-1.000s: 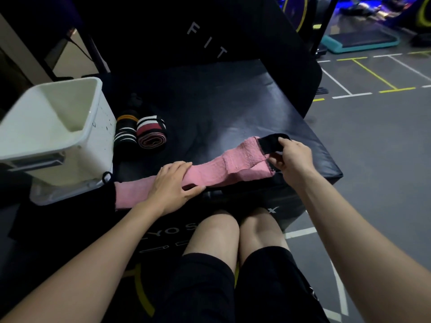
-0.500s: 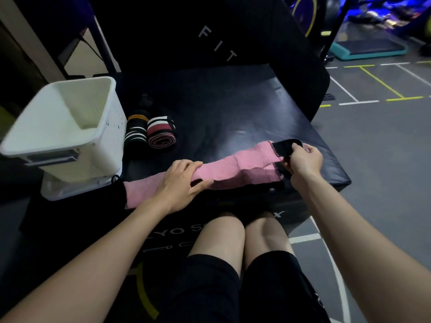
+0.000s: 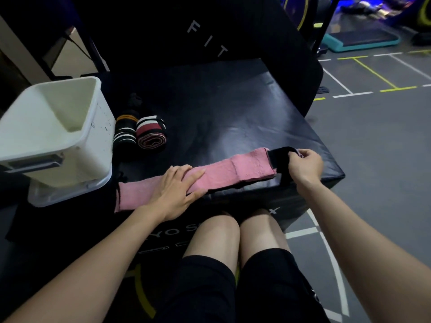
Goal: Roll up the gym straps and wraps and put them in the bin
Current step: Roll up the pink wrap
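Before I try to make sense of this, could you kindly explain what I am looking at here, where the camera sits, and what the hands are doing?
There is no machine here: a seated person wears a wide-angle camera on the head, so this single view looks forward and down at their own arms and knees. In front of them is a black padded box in a gym. A long pink wrap lies stretched across its near edge. The left hand rests flat on the wrap's middle, holding it down. The right hand pinches the black strap end at the wrap's far right. Two striped wraps, already rolled, sit side by side next to a white bin on the left; nothing shows inside the visible part of the bin.
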